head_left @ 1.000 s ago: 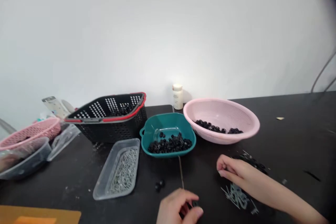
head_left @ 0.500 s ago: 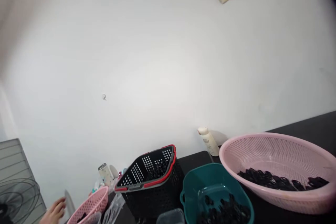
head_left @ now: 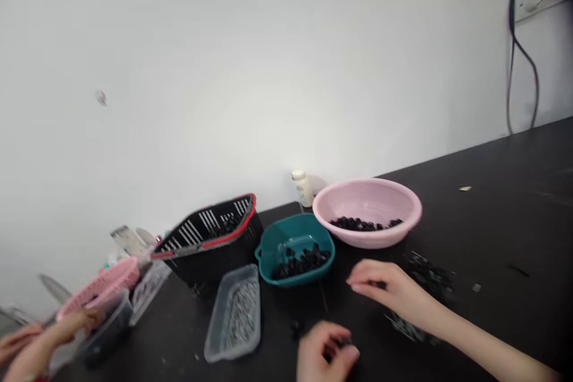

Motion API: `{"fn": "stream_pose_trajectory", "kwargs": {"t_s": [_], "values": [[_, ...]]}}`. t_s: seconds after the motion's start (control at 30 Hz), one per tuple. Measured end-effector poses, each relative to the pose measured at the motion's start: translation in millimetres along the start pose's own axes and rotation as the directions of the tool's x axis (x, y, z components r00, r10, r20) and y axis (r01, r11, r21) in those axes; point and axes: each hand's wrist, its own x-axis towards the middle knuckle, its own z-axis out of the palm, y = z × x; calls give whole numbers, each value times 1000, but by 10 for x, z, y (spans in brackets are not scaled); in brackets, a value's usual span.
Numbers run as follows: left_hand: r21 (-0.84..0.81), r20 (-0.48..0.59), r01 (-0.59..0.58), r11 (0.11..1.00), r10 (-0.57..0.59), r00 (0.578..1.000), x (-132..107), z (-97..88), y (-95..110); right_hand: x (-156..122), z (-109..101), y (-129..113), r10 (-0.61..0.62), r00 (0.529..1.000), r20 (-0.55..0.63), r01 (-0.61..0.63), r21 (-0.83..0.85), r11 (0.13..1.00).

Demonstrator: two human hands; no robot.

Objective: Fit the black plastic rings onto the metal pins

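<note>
My left hand [head_left: 323, 351] is low in the middle of the view, its fingers curled round a small black part [head_left: 344, 341]. Further right, my right hand [head_left: 380, 286] hovers over the table with thumb and fingertips pinched together; blur hides what is between them. Under and behind that hand lies a loose heap of dark thin pieces [head_left: 430, 277]. Past my hands stands a teal basin [head_left: 273, 240] with small black parts in it. To the left of my left hand is a clear plastic tray [head_left: 213, 341] of small shiny metal pieces.
A pink colander [head_left: 371, 245] of black parts and a white bottle [head_left: 303, 191] stand by the wall. Left are a black basket [head_left: 215, 262] with red trim and a smaller pink basket [head_left: 107, 280]. Another person's hands [head_left: 71, 328] work over a clear tub [head_left: 114, 316].
The view has swung down and to the right. Both my hands, the dark heap and the metal-piece tray have come into sight. The other person's hands are now over the tub.
</note>
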Motion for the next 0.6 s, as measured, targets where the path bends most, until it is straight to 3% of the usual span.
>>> {"fn": "stream_pose_trajectory", "kwargs": {"t_s": [0.07, 0.17, 0.3, 0.4, 0.6], "values": [[-109, -67, 33, 993, -40, 997, -21, 37, -4, -8, 12, -156, 6, 1000, 22, -8, 66, 998], [-254, -71, 23, 967, -42, 997, -31, 21, -17, -32, 138, -322, 27, 993, 111, -45, 158, 987], [-380, -91, 37, 924, -77, 993, -47, -10, -48, -83, 345, -359, -6, 989, 145, -16, 151, 988], [-407, -118, 30, 913, -86, 989, -70, -15, -40, -115, 429, -305, -77, 986, 151, 64, 89, 994], [-332, -141, -5, 943, -45, 989, -82, -31, -8, -122, 431, -291, -171, 942, 288, 183, -15, 983]]}}
